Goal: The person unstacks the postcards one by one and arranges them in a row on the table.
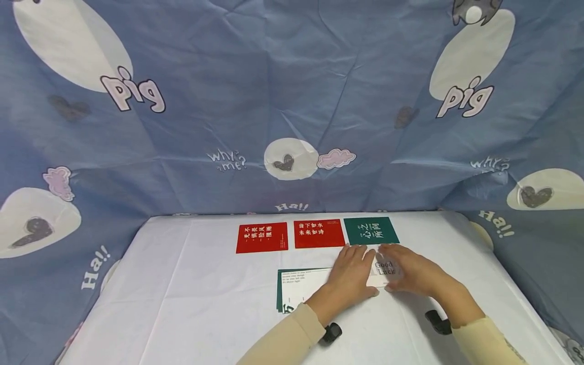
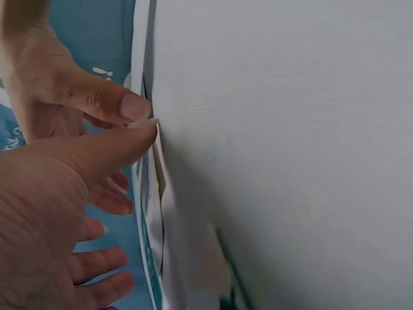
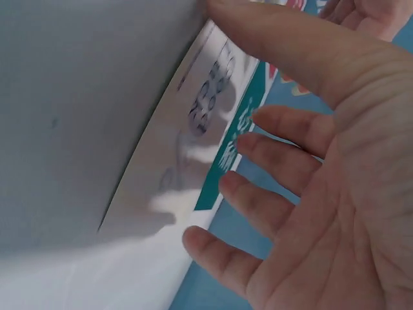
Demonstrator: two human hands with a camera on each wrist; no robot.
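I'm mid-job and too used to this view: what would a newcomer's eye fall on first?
Probably the left red card, middle red card and green card, in a row near the white tablecloth's far edge. Next, the "Good Luck" card, between the left hand and right hand. Behind rises blue cloth printed "pig".

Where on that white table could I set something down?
The white table has a broad bare patch left of the red cards and white card, and a smaller one between the right hand and the right edge. The middle is crowded: left hand, Good Luck card and green card.
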